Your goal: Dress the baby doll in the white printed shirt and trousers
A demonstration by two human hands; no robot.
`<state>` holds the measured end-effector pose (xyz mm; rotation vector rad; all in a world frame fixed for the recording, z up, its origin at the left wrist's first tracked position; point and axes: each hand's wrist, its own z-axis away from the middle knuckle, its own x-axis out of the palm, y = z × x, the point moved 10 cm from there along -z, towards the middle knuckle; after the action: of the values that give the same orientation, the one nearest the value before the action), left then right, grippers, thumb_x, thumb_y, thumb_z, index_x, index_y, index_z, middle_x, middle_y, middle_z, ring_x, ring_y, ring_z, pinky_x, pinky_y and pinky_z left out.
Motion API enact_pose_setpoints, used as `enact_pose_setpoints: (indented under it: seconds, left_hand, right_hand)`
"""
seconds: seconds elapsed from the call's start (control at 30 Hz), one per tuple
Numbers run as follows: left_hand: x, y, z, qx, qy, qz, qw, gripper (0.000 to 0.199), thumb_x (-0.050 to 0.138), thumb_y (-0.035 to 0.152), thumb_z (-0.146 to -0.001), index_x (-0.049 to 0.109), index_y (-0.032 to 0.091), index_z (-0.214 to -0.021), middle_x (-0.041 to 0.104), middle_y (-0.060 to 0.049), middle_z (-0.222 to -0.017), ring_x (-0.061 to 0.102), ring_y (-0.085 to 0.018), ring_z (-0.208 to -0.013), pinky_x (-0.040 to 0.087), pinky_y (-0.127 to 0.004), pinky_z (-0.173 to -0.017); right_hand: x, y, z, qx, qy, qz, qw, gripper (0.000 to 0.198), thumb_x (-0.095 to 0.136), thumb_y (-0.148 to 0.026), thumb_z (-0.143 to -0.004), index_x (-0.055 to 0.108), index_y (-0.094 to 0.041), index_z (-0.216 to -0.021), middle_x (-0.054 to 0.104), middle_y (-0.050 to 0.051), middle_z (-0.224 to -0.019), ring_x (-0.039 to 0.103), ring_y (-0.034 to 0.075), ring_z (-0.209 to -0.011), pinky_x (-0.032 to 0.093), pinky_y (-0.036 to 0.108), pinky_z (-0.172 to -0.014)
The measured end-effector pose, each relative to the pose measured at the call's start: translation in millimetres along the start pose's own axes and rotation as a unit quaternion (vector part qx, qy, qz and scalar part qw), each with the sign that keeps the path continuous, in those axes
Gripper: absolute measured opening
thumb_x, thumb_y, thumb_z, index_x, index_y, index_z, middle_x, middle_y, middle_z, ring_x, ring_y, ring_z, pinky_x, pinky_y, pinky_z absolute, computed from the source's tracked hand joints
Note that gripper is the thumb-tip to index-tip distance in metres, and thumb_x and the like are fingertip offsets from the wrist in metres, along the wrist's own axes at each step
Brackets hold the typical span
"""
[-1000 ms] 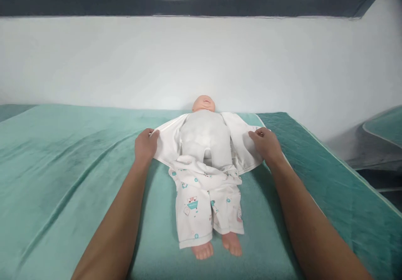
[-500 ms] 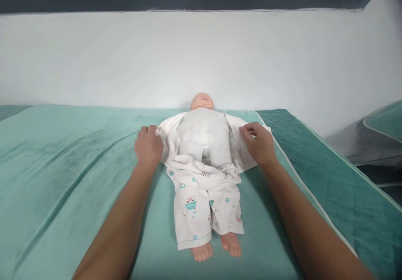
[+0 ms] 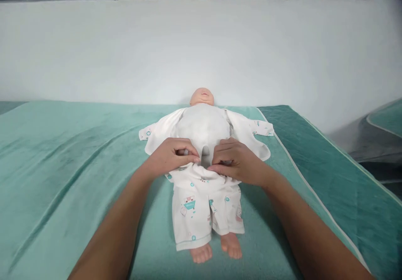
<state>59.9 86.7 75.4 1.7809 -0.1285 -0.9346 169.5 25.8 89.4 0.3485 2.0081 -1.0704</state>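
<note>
A baby doll (image 3: 202,97) lies on its back with its head toward the wall and its feet toward me. White printed pants (image 3: 191,213) cover its legs, with their waistband bunched at the thighs. My left hand (image 3: 172,156) pinches the waistband on the left of the middle. On the other side my right hand (image 3: 232,160) grips the same waistband, its fingers curled. Between my hands the doll's white cloth body (image 3: 204,123) is bare. A white jacket (image 3: 246,133) is spread open on both sides, its printed sleeves stretched outward.
A light green sheet (image 3: 78,167) with wrinkles at the left lies under the doll. Darker green cloth (image 3: 329,167) covers the right side. A white wall (image 3: 201,45) rises just behind the doll's head. Another green-covered surface (image 3: 389,118) stands at the far right.
Both my hands have left the jacket's open sides and come inward and down to the pants' waistband. The jacket's flaps now lie flat, and its sleeves show.
</note>
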Motion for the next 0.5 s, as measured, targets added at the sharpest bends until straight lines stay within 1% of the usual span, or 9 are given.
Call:
enact_pose_setpoints:
  seconds: [0.07,0.1,0.2,0.27,0.3,0.43,0.5]
  left_hand:
    - [9,5,2,0.014,-0.073,-0.013,0.997,0.017,0.071,0.040,-0.075,0.076,0.024,-0.072,0.066,-0.004,-0.076,0.053,-0.015,-0.065,0.038,-0.027,-0.058]
    - [12,5,4,0.016,-0.097,-0.016,0.995,0.017,0.071,0.040,-0.075,0.077,0.025,-0.074,0.066,-0.004,-0.078,0.054,-0.015,-0.068,0.039,-0.027,-0.059]
    - [14,4,8,0.007,-0.141,-0.022,0.990,0.018,0.072,0.043,-0.074,0.078,0.026,-0.077,0.064,-0.003,-0.083,0.050,-0.012,-0.065,0.040,-0.026,-0.059]
    - [15,2,12,-0.001,-0.160,-0.021,0.987,0.018,0.074,0.042,-0.073,0.078,0.026,-0.078,0.062,-0.002,-0.085,0.047,-0.011,-0.064,0.039,-0.025,-0.058]
    - [15,2,13,-0.005,-0.168,-0.020,0.986,0.017,0.075,0.041,-0.072,0.077,0.026,-0.079,0.062,-0.002,-0.086,0.047,-0.011,-0.064,0.040,-0.025,-0.058]
    - [16,0,17,-0.008,-0.186,-0.017,0.982,0.014,0.076,0.038,-0.072,0.074,0.024,-0.076,0.062,-0.001,-0.083,0.049,-0.013,-0.067,0.040,-0.025,-0.061]
    - [15,1,17,-0.004,-0.183,-0.008,0.983,0.015,0.074,0.038,-0.074,0.072,0.023,-0.073,0.062,-0.001,-0.079,0.049,-0.013,-0.067,0.039,-0.025,-0.061]
  right_hand:
    - [3,0,1,0.007,-0.033,-0.028,0.999,0.034,0.062,-0.044,-0.091,0.060,-0.021,-0.066,0.059,-0.001,-0.065,0.051,0.015,-0.070,0.035,0.033,-0.076]
    - [3,1,3,0.016,-0.047,-0.046,0.998,0.032,0.065,-0.045,-0.089,0.060,-0.021,-0.068,0.060,-0.001,-0.068,0.052,0.016,-0.071,0.036,0.033,-0.077]
    - [2,12,11,0.081,-0.083,-0.098,0.988,0.029,0.071,-0.048,-0.082,0.062,-0.022,-0.075,0.062,0.000,-0.076,0.053,0.017,-0.076,0.038,0.031,-0.075]
    - [0,20,16,0.122,-0.091,-0.136,0.979,0.030,0.074,-0.049,-0.079,0.062,-0.022,-0.080,0.061,0.001,-0.081,0.052,0.016,-0.077,0.039,0.029,-0.072]
    - [-2,22,18,0.129,-0.090,-0.155,0.975,0.030,0.074,-0.049,-0.078,0.062,-0.021,-0.081,0.060,0.001,-0.083,0.052,0.016,-0.078,0.040,0.028,-0.071]
    - [-1,18,18,0.100,-0.098,-0.195,0.971,0.025,0.076,-0.044,-0.079,0.068,-0.021,-0.084,0.057,0.002,-0.091,0.053,0.016,-0.084,0.041,0.027,-0.075]
    - [3,18,18,0.105,-0.106,-0.200,0.968,0.024,0.077,-0.043,-0.079,0.071,-0.021,-0.087,0.056,0.002,-0.093,0.053,0.015,-0.084,0.042,0.026,-0.074]
